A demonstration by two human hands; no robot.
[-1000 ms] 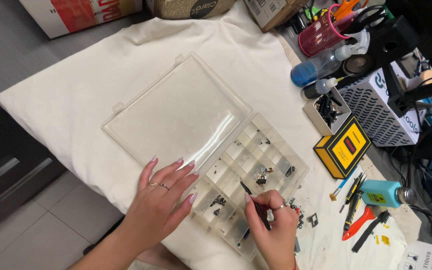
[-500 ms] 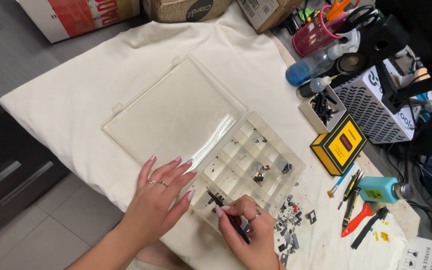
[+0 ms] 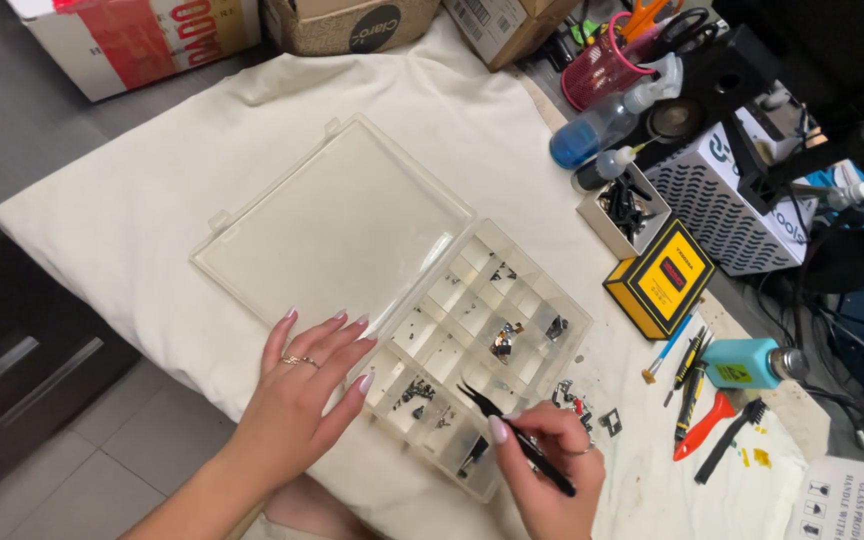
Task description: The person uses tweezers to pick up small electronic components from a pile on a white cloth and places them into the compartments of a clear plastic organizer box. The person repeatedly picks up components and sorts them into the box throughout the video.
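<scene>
Tweezers (image 3: 512, 435), black and slim, sit pinched between the thumb and fingers of the right hand (image 3: 547, 470) at about 6 o'clock in the head view, tips pointing toward 10 o'clock over the near compartments of the clear organizer box (image 3: 482, 350). That box lies open on the white cloth (image 3: 152, 210), its flat lid (image 3: 337, 225) folded out toward 10 o'clock, and several compartments hold small dark parts. The left hand (image 3: 302, 395) rests flat at 7 o'clock, fingers spread fairly wide, fingertips touching the box's near-left edge and holding nothing. Loose small parts (image 3: 582, 405) lie on the cloth just beside the box at 5 o'clock. At 3 o'clock sit a yellow and black box (image 3: 660, 277) and a teal bottle (image 3: 747, 362).
</scene>
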